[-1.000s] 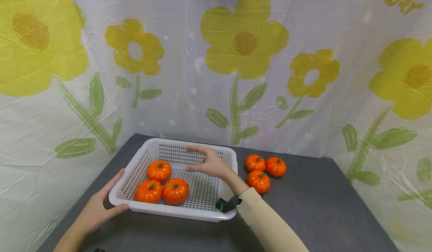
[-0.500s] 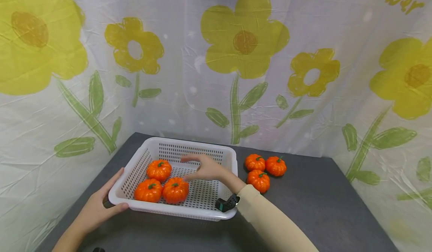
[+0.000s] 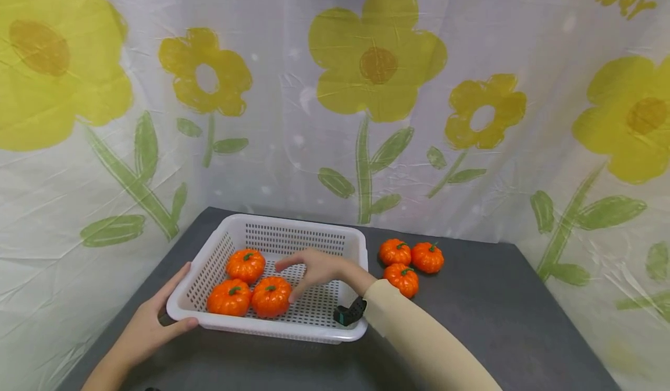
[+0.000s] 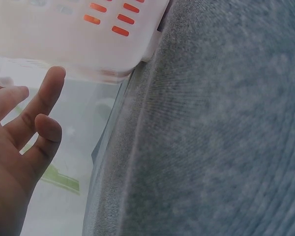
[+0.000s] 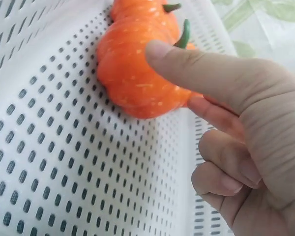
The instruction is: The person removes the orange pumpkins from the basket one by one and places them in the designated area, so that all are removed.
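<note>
In the head view a white plastic basket with slotted walls holds three small orange pumpkins with green stems: a rear one, a front left one and a front right one. My right hand reaches over the basket with thumb and index finger spread. Its thumb is at the right side of the front right pumpkin; whether it touches cannot be told. The right wrist view shows the thumb in front of that pumpkin. My left hand lies against the basket's left front corner, fingers spread and loosely bent.
Three more pumpkins sit close together on the dark grey table, right of the basket. A white curtain printed with yellow flowers hangs behind and beside the table. A black band is on my right wrist.
My right hand has come down and toward me inside the basket, its thumb nearing the front right pumpkin. The left hand and the pumpkins keep their places.
</note>
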Motion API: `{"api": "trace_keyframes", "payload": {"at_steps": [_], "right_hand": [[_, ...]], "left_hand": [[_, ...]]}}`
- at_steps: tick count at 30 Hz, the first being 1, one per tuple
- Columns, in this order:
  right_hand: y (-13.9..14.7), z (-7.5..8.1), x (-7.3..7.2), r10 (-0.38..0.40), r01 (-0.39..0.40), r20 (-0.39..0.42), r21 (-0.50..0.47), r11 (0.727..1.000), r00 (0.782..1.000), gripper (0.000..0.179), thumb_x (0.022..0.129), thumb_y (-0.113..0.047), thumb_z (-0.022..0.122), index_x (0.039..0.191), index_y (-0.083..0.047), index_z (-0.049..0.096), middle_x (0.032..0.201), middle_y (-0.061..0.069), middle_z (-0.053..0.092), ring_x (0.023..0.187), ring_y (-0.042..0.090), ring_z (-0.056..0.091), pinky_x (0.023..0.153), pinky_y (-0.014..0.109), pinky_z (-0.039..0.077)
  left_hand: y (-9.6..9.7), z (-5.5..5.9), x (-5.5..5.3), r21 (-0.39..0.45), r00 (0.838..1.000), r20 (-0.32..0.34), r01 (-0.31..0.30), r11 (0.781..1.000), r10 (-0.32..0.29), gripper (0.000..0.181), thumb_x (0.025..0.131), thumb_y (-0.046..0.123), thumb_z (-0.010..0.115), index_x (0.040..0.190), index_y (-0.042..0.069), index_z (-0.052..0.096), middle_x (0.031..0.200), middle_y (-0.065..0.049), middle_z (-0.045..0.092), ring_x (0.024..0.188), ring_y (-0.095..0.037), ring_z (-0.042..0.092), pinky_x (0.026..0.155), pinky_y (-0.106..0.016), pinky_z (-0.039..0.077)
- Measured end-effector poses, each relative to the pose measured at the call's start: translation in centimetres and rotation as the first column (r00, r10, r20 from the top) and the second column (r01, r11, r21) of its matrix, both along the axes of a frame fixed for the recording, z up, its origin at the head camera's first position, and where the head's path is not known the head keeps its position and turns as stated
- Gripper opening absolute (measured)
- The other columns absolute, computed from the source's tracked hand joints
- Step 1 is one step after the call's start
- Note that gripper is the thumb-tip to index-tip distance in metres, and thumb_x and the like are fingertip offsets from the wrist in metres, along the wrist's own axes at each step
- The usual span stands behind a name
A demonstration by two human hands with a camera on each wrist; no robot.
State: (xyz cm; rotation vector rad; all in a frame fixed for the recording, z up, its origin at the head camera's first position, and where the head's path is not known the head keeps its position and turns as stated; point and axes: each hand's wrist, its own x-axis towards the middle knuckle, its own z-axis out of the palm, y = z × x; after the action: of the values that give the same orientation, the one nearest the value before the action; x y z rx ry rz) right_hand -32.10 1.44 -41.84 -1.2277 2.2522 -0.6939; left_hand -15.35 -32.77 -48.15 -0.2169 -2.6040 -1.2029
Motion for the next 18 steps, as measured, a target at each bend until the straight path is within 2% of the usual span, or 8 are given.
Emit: {"api": "trace_keyframes", "payload": {"at_steps": [2, 3, 4, 5, 9, 11, 17, 18], "right_hand": [[-0.1, 0.0, 0.0, 0.015, -0.015, 0.003, 0.023, 1.0, 1.0, 0.076, 0.084, -0.029, 0.089, 0.153, -0.015, 0.059, 0.154, -0.006, 0.058, 0.146, 0.012, 0.048, 0.12, 0.04, 0.04], [-0.2, 0.0, 0.0, 0.022, -0.022, 0.003, 0.035, 0.999, 1.0, 0.076, 0.085, -0.028, 0.089, 0.153, -0.015, 0.058, 0.155, -0.006, 0.058, 0.146, 0.012, 0.048, 0.12, 0.04, 0.04], [-0.3, 0.0, 0.1, 0.028, -0.028, 0.001, 0.047, 0.998, 1.0, 0.077, 0.085, -0.028, 0.089, 0.154, -0.016, 0.058, 0.155, -0.006, 0.057, 0.146, 0.012, 0.048, 0.12, 0.04, 0.039], [-0.3, 0.0, 0.1, 0.032, -0.031, -0.004, 0.062, 0.998, 0.999, 0.077, 0.085, -0.028, 0.089, 0.155, -0.016, 0.057, 0.156, -0.007, 0.057, 0.147, 0.012, 0.047, 0.121, 0.04, 0.038], [-0.5, 0.0, 0.4, 0.035, -0.034, -0.013, 0.092, 0.995, 0.999, 0.08, 0.085, -0.027, 0.089, 0.156, -0.016, 0.055, 0.158, -0.007, 0.055, 0.148, 0.013, 0.046, 0.123, 0.041, 0.035], [-0.6, -0.1, 0.5, 0.027, -0.025, -0.016, 0.1, 0.995, 1.0, 0.08, 0.085, -0.027, 0.089, 0.157, -0.017, 0.055, 0.158, -0.007, 0.055, 0.149, 0.014, 0.045, 0.124, 0.042, 0.035], [-1.1, -0.6, 0.5, 0.01, -0.005, -0.037, 0.118, 0.993, 0.999, 0.078, 0.087, -0.026, 0.089, 0.156, -0.02, 0.056, 0.156, -0.006, 0.056, 0.145, 0.014, 0.049, 0.121, 0.042, 0.038], [-1.2, -0.6, 0.6, 0.005, 0.0, -0.037, 0.122, 0.993, 0.999, 0.078, 0.087, -0.026, 0.089, 0.156, -0.021, 0.055, 0.156, -0.006, 0.057, 0.145, 0.015, 0.049, 0.121, 0.042, 0.038]], "left_hand": [[0.0, 0.0, 0.0, -0.009, 1.0, 0.001, -0.006, 1.0, 0.006, 0.103, 0.088, 0.021, 0.086, 0.17, 0.022, 0.026, 0.163, -0.013, 0.045, 0.112, 0.02, 0.046, 0.083, -0.021, 0.053], [0.0, 0.0, -0.1, -0.011, 1.0, 0.0, -0.007, 1.0, 0.007, 0.103, 0.087, 0.021, 0.086, 0.17, 0.021, 0.026, 0.161, -0.021, 0.046, 0.112, 0.02, 0.046, 0.082, -0.022, 0.053], [0.0, 0.0, -0.1, -0.012, 1.0, 0.0, -0.008, 1.0, 0.008, 0.103, 0.088, 0.021, 0.086, 0.17, 0.022, 0.026, 0.16, -0.021, 0.046, 0.112, 0.02, 0.046, 0.082, -0.022, 0.053], [-0.1, 0.0, -0.1, -0.012, 1.0, -0.003, -0.008, 1.0, 0.008, 0.102, 0.088, 0.021, 0.086, 0.17, 0.022, 0.026, 0.162, -0.014, 0.046, 0.112, 0.02, 0.047, 0.082, -0.022, 0.053], [-0.1, -0.2, -0.1, -0.002, 1.0, -0.02, -0.002, 1.0, 0.002, 0.102, 0.087, 0.02, 0.087, 0.17, 0.022, 0.028, 0.155, 0.031, 0.036, 0.113, 0.019, 0.047, 0.082, -0.022, 0.053], [-0.1, -0.3, -0.1, 0.002, 1.0, -0.025, 0.0, 1.0, 0.0, 0.101, 0.087, 0.02, 0.087, 0.17, 0.022, 0.029, 0.146, 0.044, 0.029, 0.113, 0.019, 0.048, 0.082, -0.022, 0.053], [0.0, -0.2, -0.1, -0.005, 1.0, -0.006, -0.009, 1.0, 0.009, 0.101, 0.088, 0.022, 0.086, 0.17, 0.024, 0.028, 0.149, 0.039, 0.029, 0.114, 0.021, 0.045, 0.084, -0.021, 0.052], [0.0, -0.2, -0.1, -0.007, 1.0, -0.001, -0.008, 1.0, 0.008, 0.101, 0.088, 0.023, 0.086, 0.17, 0.024, 0.027, 0.153, 0.035, 0.031, 0.114, 0.021, 0.045, 0.084, -0.021, 0.052]]}}
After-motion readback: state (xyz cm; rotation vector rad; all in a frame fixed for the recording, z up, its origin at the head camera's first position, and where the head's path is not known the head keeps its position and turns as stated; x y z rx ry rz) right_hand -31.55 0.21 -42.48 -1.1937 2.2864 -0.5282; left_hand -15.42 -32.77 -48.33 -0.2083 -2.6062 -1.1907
